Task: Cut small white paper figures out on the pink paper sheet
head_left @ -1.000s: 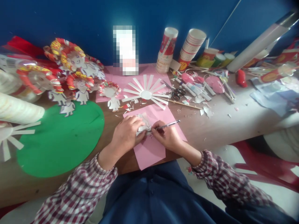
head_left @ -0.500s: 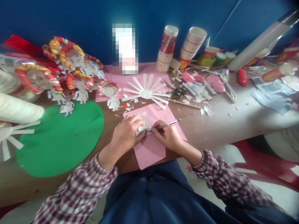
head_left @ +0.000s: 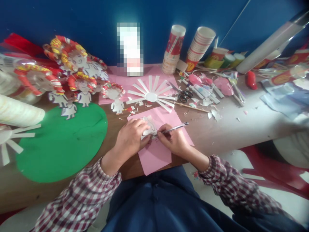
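Observation:
My right hand grips a slim pen, its tip end low by the pink sheet. Beneath the fingers and thumb of my left hand is a small white paper cutout with drawn lines, held down on the pink sheet. Part of the cutout is hidden by that hand. Short dark marks show on the pink paper just below the pen. Both hands are close together, nearly meeting at the cutout's lower edge.
A white paper sunburst lies beyond the hands, with black scissors and a wooden stick to its right. Paper dolls stand by a green oval sheet at left. Paper cups are stacked behind.
The pen and right hand have shifted very slightly. The view has tilted a little; the left hand stays on the cutout.

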A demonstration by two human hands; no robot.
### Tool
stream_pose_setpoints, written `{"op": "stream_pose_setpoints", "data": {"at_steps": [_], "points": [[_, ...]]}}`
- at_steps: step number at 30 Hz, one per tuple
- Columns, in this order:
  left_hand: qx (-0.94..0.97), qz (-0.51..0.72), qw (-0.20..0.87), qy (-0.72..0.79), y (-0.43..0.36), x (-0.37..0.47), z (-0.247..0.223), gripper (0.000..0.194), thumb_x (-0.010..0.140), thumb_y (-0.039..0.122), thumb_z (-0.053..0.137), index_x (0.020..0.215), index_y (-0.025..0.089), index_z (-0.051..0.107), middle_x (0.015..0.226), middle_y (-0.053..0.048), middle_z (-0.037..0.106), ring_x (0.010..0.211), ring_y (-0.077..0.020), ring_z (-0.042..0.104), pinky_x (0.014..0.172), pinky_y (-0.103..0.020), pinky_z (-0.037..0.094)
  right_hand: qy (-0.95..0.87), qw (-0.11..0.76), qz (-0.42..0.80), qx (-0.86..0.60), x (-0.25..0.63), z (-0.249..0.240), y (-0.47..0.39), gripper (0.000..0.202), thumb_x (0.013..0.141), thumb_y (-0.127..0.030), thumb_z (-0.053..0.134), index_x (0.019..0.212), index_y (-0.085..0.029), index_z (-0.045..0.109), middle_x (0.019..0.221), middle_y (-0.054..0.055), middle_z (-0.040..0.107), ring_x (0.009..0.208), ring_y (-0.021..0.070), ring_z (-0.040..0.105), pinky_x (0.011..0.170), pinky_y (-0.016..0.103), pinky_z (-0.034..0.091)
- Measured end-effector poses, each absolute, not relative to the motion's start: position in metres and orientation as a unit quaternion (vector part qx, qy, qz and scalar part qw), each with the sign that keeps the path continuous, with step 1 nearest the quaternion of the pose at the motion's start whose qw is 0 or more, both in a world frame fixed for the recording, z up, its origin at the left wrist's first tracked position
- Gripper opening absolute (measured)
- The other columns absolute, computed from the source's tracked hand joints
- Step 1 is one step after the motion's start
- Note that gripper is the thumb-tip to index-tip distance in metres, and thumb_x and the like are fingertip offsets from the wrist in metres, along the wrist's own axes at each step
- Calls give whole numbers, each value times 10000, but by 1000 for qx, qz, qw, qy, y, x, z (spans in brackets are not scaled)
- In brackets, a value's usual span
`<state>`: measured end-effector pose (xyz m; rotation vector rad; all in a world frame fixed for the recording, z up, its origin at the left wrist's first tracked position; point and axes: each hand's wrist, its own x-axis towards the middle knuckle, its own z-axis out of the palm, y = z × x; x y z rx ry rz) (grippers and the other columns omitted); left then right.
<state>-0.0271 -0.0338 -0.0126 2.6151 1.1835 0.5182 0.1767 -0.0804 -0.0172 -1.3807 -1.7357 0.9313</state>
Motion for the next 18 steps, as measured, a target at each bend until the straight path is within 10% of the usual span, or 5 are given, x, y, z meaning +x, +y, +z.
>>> {"op": "stream_pose_setpoints", "data": {"at_steps": [18], "points": [[889, 174, 110, 408, -34, -26, -12, 206, 858, 333, 618, 1018, 207, 650, 1145, -62, 674, 1082, -258, 606, 948, -410, 504, -673, 354, 364, -539, 176, -15, -80, 70, 882, -256, 564, 843, -197, 563, 636, -20, 596, 544, 123, 549, 534, 232, 412]]}}
